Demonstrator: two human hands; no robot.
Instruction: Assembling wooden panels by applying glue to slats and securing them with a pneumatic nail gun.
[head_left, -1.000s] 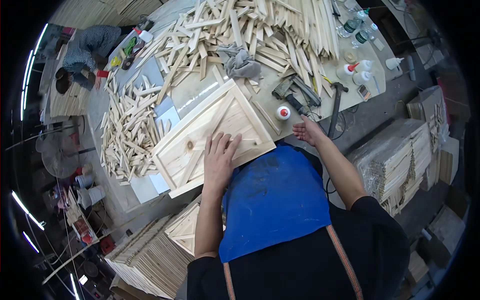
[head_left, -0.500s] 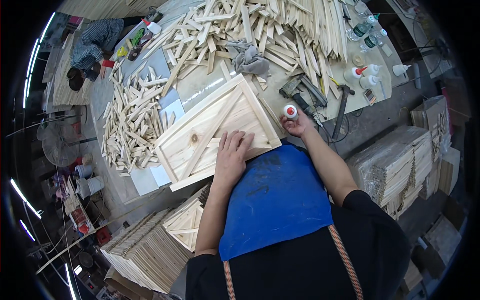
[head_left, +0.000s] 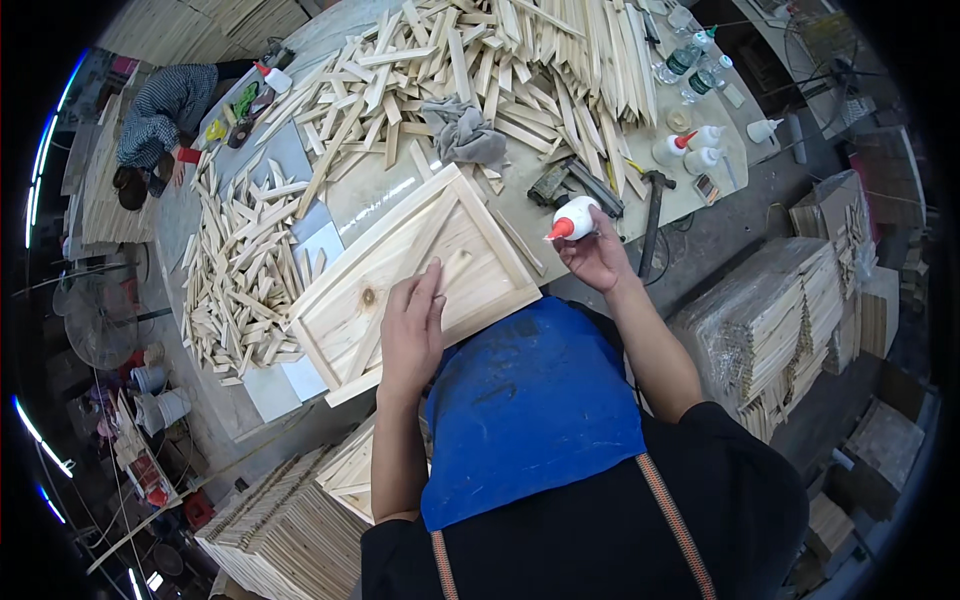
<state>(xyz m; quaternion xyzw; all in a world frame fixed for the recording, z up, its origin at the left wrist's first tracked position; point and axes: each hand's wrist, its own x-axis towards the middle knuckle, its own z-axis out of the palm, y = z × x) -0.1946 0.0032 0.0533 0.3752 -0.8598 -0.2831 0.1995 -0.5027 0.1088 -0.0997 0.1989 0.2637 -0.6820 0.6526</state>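
My right hand point(head_left: 598, 258) is wrapped round a white glue bottle point(head_left: 577, 213) with a red tip. The bottle is tilted, its tip pointing left over the panel's right end. Over the wooden panel point(head_left: 345, 335), my left hand point(head_left: 412, 335) has a short wood strip point(head_left: 457, 266) between thumb and fingers; the strip's lower end is hidden by the hand. Framed by raised edge strips, the panel lies slanted on the table with a diagonal brace point(head_left: 425, 240) across it. Its near edge is close to my blue apron.
Piles of loose wood strips point(head_left: 245, 270) cover the table's left and back. A grey cloth point(head_left: 465, 132), nail gun point(head_left: 572, 185), hammer point(head_left: 655, 215) and more glue bottles point(head_left: 672, 150) lie beyond the panel. Another person point(head_left: 165, 110) bends at the far left. Stacked panels point(head_left: 275, 520) stand below.
My right hand has raised the glue bottle and tipped it leftward. My left hand has drawn back toward the left, and more of the short strip shows. The whole view has shifted a little.
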